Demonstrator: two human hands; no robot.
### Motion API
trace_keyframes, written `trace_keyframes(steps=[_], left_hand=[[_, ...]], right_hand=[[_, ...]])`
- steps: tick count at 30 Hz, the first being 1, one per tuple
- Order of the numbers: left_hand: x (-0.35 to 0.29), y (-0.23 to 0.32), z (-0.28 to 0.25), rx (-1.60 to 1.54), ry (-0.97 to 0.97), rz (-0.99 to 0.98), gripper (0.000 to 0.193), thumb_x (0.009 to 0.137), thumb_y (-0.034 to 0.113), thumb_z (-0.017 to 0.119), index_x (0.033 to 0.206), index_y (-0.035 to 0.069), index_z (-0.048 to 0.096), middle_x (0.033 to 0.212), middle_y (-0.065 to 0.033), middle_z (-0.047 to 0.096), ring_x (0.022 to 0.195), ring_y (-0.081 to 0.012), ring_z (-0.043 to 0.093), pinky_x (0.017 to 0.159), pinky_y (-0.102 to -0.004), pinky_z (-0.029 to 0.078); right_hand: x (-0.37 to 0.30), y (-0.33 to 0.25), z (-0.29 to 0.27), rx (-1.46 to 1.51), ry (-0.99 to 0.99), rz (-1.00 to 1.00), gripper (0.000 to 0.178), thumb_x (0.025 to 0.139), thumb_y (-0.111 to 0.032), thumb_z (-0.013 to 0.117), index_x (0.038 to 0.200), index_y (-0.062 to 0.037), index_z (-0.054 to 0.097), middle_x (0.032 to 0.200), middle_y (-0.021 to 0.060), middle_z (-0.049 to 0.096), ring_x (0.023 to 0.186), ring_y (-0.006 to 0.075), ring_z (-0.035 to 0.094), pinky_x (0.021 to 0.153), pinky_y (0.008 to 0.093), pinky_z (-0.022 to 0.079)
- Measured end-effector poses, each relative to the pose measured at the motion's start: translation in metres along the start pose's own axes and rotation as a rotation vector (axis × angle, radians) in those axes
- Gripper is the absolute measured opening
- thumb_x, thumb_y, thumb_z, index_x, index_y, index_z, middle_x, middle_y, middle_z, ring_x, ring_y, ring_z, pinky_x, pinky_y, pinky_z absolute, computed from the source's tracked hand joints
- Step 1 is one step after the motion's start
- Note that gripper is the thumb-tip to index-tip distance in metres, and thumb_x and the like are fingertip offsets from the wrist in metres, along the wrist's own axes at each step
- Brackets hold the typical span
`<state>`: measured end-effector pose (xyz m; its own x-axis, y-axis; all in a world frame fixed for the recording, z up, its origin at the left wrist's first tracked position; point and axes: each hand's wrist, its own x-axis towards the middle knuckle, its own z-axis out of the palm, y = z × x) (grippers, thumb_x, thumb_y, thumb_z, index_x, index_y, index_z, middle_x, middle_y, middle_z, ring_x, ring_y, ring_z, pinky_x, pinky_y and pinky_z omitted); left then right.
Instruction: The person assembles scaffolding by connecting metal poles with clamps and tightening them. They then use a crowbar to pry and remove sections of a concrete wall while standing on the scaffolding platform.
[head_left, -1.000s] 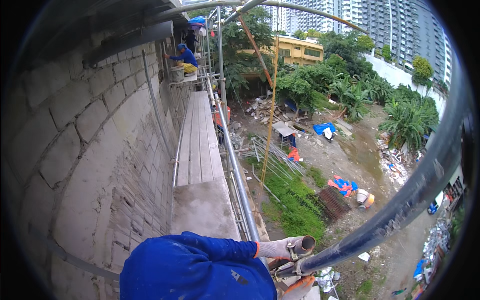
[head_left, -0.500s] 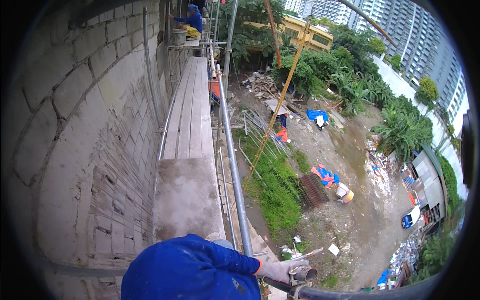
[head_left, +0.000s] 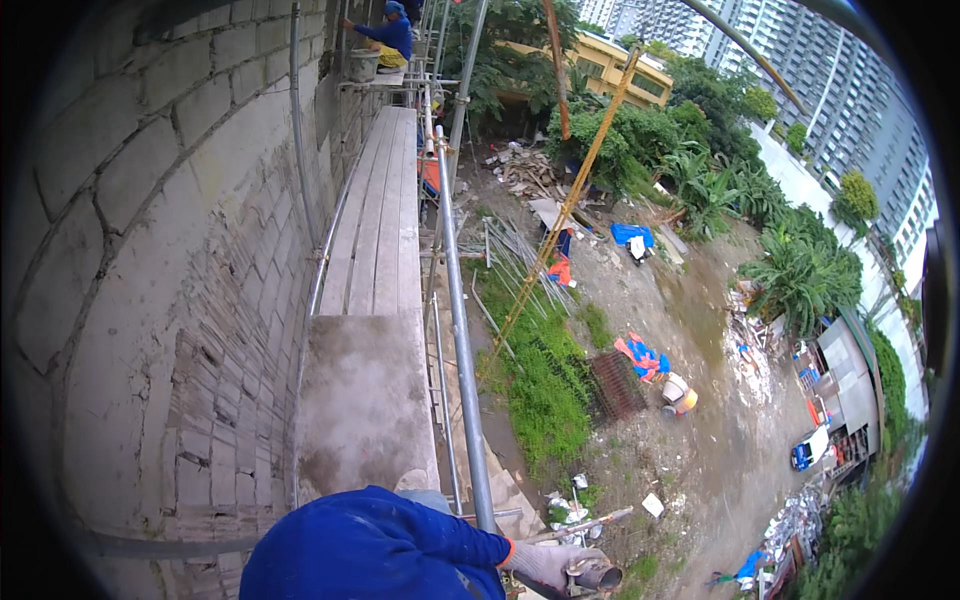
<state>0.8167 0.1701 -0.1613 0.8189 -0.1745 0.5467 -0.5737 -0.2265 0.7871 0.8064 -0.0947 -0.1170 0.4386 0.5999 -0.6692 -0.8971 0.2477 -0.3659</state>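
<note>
The gloved right hand, at five o'clock, gripped a grey steel scaffold tube; a slip risked dropping it. I couldn't see the left hand.

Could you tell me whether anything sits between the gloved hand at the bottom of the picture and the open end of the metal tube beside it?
Nothing visible does. The gloved hand is closed directly around the metal tube just behind its open end. The blue sleeve lies behind the hand. Which hand it is cannot be told.

One arm in a blue sleeve

The right hand wears a grey glove at five o'clock, fingers curled shut. The left hand is out of sight.
</note>
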Motion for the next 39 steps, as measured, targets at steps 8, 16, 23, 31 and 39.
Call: trace_keyframes(steps=[8, 16, 23, 31, 39], left_hand=[[-0.009, -0.029, 0.033, -0.251, 0.121, -0.467, 0.105, 0.062, 0.018, 0.097, 0.152, 0.012, 0.043, 0.138, -0.0086, 0.060, 0.129, -0.0223, 0.055, 0.112, -0.0364, 0.044], [0.001, -0.003, 0.033, -0.606, 0.137, -0.538, 0.095, 0.070, 0.015, 0.091, 0.152, 0.012, 0.045, 0.134, -0.0071, 0.063, 0.123, -0.0181, 0.058, 0.108, -0.0336, 0.045], [-0.009, -0.028, 0.053, -0.275, 0.299, -0.371, 0.073, 0.068, 0.016, 0.091, 0.133, 0.010, 0.058, 0.122, -0.0079, 0.068, 0.113, -0.0203, 0.063, 0.103, -0.0354, 0.050], [-0.004, 0.008, 0.045, -0.283, 0.316, -0.374, 0.054, 0.083, 0.017, 0.082, 0.132, 0.008, 0.061, 0.116, -0.0054, 0.070, 0.105, -0.0131, 0.062, 0.095, -0.0339, 0.052], [0.003, 0.009, 0.044, 0.030, 0.234, -0.365, 0.046, 0.077, 0.003, 0.081, 0.120, 0.004, 0.065, 0.104, -0.0066, 0.068, 0.095, -0.0201, 0.067, 0.083, -0.0331, 0.055]], right_hand=[[-0.027, 0.036, 0.007, -0.265, 0.180, -0.451, 0.034, 0.101, -0.040, 0.058, 0.116, -0.0086, 0.056, 0.088, 0.0036, 0.058, 0.063, 0.0149, 0.051, 0.056, 0.0312, 0.044], [-0.026, 0.001, 0.021, 0.513, -0.239, 0.224, 0.049, 0.103, -0.062, 0.047, 0.084, -0.0175, 0.051, 0.059, -0.0050, 0.035, 0.046, 0.0134, 0.027, 0.054, 0.0288, 0.035], [-0.043, -0.003, 0.049, 0.417, -0.125, 0.227, 0.047, 0.105, -0.058, 0.047, 0.079, -0.0183, 0.051, 0.057, -0.0059, 0.036, 0.044, 0.0111, 0.029, 0.054, 0.0282, 0.035], [-0.020, 0.032, -0.073, -0.341, 0.279, -0.199, 0.052, 0.101, -0.068, 0.048, 0.081, -0.0210, 0.058, 0.067, -0.0030, 0.049, 0.060, 0.0135, 0.045, 0.053, 0.0348, 0.037], [0.050, 0.031, -0.115, -0.248, 0.191, -0.567, 0.029, 0.106, -0.024, 0.055, 0.080, -0.0109, 0.053, 0.063, -0.0048, 0.040, 0.048, 0.0082, 0.038, 0.040, 0.0277, 0.029]])
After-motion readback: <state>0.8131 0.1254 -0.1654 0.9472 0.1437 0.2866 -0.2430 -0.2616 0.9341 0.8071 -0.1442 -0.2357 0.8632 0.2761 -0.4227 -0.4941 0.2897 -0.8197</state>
